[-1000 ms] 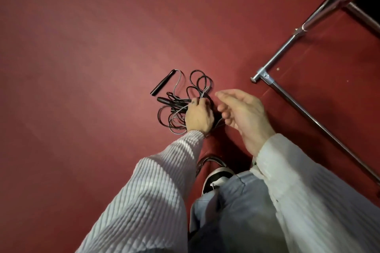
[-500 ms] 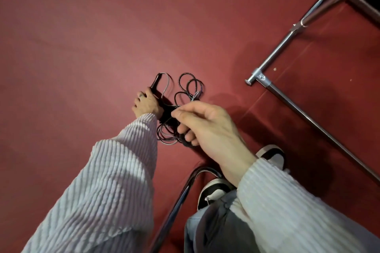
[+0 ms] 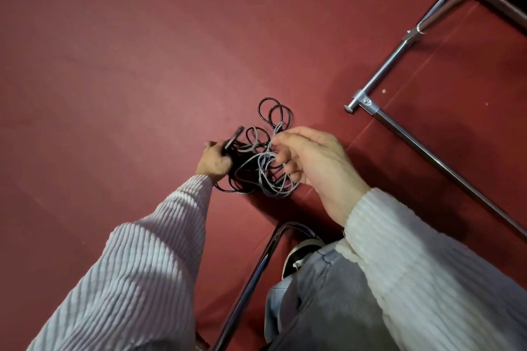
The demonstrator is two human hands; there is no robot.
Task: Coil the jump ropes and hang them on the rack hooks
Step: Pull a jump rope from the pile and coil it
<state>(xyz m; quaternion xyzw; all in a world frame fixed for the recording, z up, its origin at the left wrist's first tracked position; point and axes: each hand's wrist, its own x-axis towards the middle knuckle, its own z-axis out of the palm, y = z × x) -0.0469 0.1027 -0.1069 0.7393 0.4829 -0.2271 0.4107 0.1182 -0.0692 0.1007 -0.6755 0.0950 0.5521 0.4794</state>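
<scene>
A tangle of thin black and grey jump ropes point(image 3: 258, 164) lies on the red floor in front of me. My left hand point(image 3: 214, 162) grips a black rope handle point(image 3: 233, 138) at the left edge of the tangle. My right hand point(image 3: 310, 162) hovers over the right side of the pile and pinches a grey cord point(image 3: 273, 142) between thumb and forefinger, with more grey loops among its lower fingers. Part of the tangle is hidden under both hands. The chrome rack frame point(image 3: 405, 134) stands to the right; no hooks are visible.
A dark bent metal tube point(image 3: 256, 273) crosses the floor near my shoe point(image 3: 299, 256) at the bottom centre. A dark opening lies beyond the rack at the top right. Red floor stretches out to the left and far side.
My left hand has closed round the black handle and tipped it up. My right hand has lifted and now pinches a grey cord, pulling loops up from the pile.
</scene>
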